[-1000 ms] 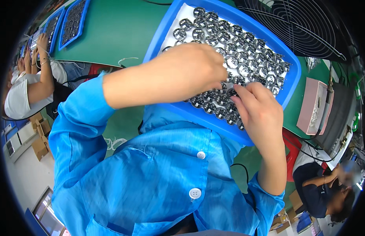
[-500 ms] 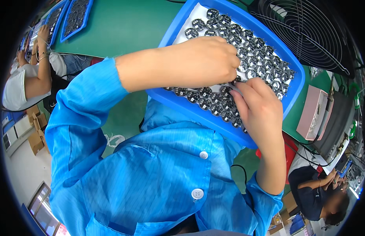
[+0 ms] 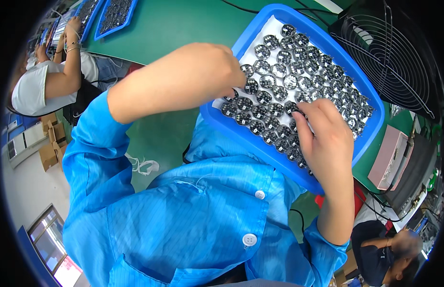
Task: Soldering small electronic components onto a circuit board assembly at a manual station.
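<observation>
A blue tray (image 3: 370,143) lined with white holds rows of small round black circuit boards (image 3: 267,81) with pale components on top. Thumb and index finger of my right hand (image 3: 329,136) pinch the edge of one round board (image 3: 291,108) in the middle of the tray. My left hand (image 3: 212,71) hovers over the tray's left side, its fingers curled downward. Its fingertips are beside a board at the left end of a row; the back of the hand hides what they hold, if anything.
A black fan with a wire guard (image 3: 384,52) stands behind the tray at right. A pinkish box (image 3: 388,158) sits right of it. Other blue trays (image 3: 115,19) lie at far left on the green table (image 3: 174,28), near a co-worker (image 3: 59,81). Another person (image 3: 380,248) is at lower right.
My left hand has moved left, away from my right hand, uncovering boards in the tray's middle. My right hand stays over the tray's right half. The whole view has shifted slightly.
</observation>
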